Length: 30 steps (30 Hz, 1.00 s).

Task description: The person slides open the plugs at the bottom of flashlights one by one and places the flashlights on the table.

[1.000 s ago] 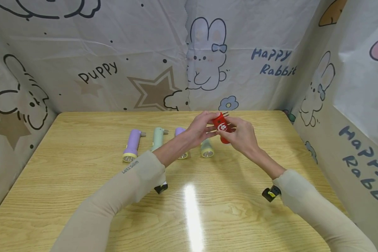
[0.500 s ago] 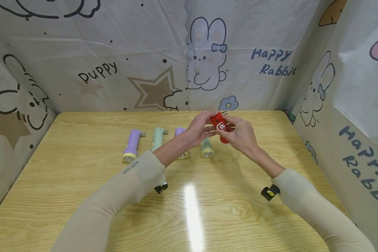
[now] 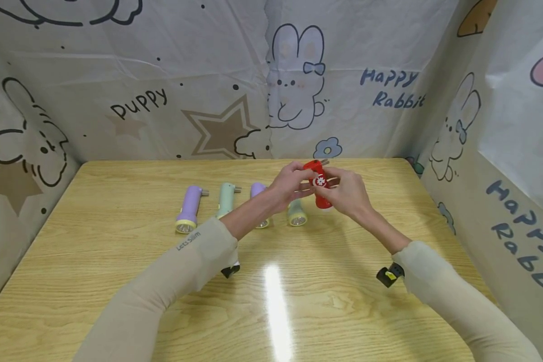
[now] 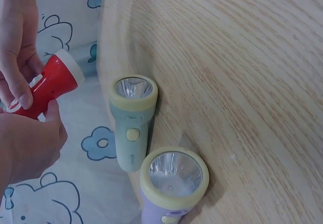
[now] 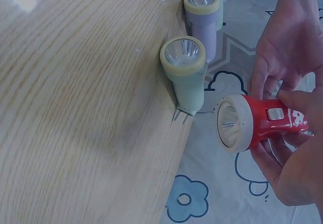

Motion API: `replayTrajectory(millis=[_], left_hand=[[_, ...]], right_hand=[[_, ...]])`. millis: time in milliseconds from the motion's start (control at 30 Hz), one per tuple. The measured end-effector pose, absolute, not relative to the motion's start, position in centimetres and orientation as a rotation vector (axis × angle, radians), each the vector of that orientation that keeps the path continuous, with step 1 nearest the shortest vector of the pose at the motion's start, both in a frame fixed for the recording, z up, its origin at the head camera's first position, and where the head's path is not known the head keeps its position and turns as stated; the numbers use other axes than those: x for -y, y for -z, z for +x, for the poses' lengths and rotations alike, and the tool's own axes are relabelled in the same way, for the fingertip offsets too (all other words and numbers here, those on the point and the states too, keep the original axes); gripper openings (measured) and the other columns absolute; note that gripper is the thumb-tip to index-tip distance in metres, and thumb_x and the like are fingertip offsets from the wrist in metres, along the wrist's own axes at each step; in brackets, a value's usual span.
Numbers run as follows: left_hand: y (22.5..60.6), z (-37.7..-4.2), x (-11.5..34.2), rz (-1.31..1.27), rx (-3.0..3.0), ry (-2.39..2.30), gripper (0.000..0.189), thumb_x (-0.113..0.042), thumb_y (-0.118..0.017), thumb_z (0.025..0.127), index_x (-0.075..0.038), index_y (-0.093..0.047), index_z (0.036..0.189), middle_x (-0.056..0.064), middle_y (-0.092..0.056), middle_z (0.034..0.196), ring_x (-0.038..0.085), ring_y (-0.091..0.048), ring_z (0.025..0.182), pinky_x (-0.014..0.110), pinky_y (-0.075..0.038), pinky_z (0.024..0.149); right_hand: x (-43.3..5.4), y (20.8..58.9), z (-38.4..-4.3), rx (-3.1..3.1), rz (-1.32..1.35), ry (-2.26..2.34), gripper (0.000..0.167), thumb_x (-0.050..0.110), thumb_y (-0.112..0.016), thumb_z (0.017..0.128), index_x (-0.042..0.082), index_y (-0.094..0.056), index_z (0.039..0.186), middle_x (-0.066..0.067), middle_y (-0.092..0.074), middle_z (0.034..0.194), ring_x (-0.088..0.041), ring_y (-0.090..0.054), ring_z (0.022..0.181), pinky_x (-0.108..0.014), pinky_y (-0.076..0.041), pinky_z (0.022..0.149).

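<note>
Above the back of the table, both hands hold a red flashlight [image 3: 322, 197] with a white emblem and metal plug prongs at its upper end. My right hand [image 3: 350, 193] pinches its body between thumb and fingers. From the other side, my left hand [image 3: 286, 187] has its thumb over the upper part, fingers partly hidden behind. In the right wrist view the white-rimmed lens [image 5: 233, 124] and a white switch [image 5: 275, 114] show. Beneath the left hand stand a green flashlight [image 4: 132, 128] and a purple flashlight [image 4: 174, 176], lens ends toward me.
Farther left lie another purple flashlight [image 3: 190, 203] and another green flashlight [image 3: 227, 197], partly behind the left forearm. All are in a row on the wooden table [image 3: 335, 291]. A printed paper wall [image 3: 172, 125] rises behind the table's back edge.
The red flashlight has tilted a little in the hands, its upper end shifting slightly. The left thumb has moved from its top end down onto the front of the body.
</note>
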State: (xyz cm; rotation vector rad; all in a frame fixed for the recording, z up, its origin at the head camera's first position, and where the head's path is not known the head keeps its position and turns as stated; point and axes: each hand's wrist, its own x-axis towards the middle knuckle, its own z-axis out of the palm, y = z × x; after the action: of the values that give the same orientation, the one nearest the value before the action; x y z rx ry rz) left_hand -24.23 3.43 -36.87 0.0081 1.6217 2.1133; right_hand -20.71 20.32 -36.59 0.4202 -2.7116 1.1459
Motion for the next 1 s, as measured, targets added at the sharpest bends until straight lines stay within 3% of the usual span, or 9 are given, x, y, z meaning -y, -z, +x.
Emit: replayTrajectory(millis=[300,600,1000], left_hand=[[37.3,-24.7,-3.2,0.083,-1.665,-2.039,0.024,-0.009,-0.064,0.097,-0.001,-0.051,0.115,0.018,-0.059,0.123,0.025,-0.067,0.094,0.044,-0.052,0.098],[37.8,-25.1,-2.9,0.180,-1.727,-2.004,0.028,-0.008,-0.063,0.097,0.003,-0.051,0.120,0.019,-0.061,0.119,0.024,-0.065,0.094,0.032,-0.058,0.085],[38.0,-25.2,-3.0,0.204,-1.696,-1.996,0.027,-0.006,-0.061,0.098,0.003,-0.050,0.121,0.019,-0.058,0.124,0.029,-0.066,0.101,0.038,-0.056,0.091]], right_hand=[[-20.6,36.7,-20.8,2.752,0.384,-1.182,0.040,0.015,-0.076,0.087,0.001,-0.067,0.123,-0.015,-0.070,0.114,-0.030,-0.071,0.090,-0.042,-0.061,0.070],[-20.9,36.7,-20.9,2.819,0.356,-1.188,0.041,0.018,-0.077,0.088,0.001,-0.065,0.124,-0.015,-0.068,0.118,-0.030,-0.070,0.095,-0.042,-0.061,0.074],[-21.5,36.9,-21.1,2.844,0.311,-1.340,0.043,0.020,-0.077,0.090,0.000,-0.064,0.125,-0.016,-0.067,0.115,-0.031,-0.069,0.097,-0.040,-0.060,0.079]])
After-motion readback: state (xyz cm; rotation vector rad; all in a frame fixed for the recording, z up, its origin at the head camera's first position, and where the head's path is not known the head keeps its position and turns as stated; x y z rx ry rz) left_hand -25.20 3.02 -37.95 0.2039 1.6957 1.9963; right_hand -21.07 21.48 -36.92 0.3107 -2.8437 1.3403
